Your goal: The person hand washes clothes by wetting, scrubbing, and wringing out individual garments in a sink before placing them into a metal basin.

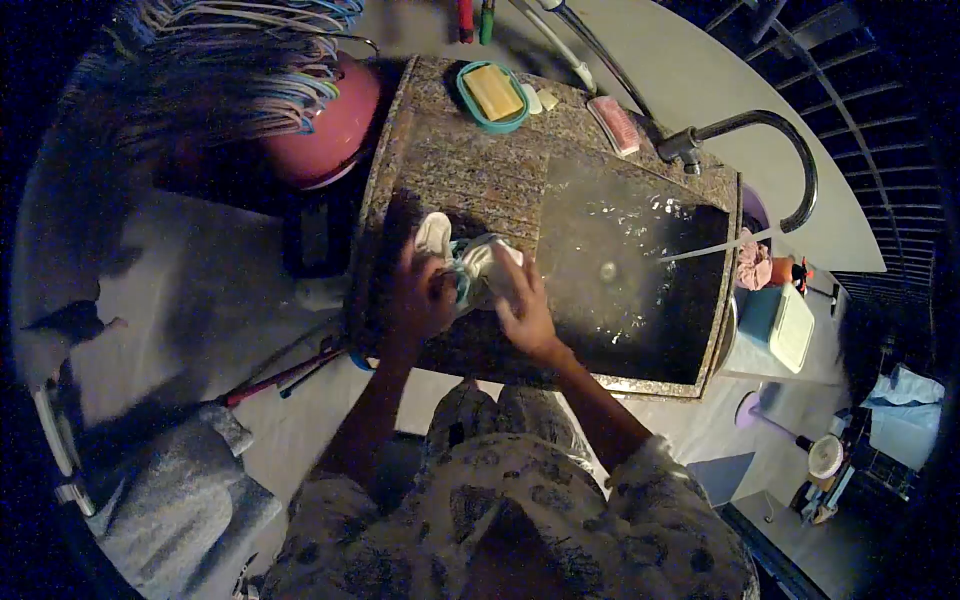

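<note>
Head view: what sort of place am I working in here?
Likely a home laundry or washing area: there's a speckled stone sink with a ribbed washboard built in, a yellow soap bar, and a cluster of clothes hangers at the upper left.

white-and-teal cloth (433,236), brown speckled sink (450,120), teal soap dish (502,127), yellow soap bar (495,92), pink basin (340,130)

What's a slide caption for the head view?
Left hand and right hand on white-and-teal fabric over a ridged washboard, beside a water-filled basin, tap running.
</note>
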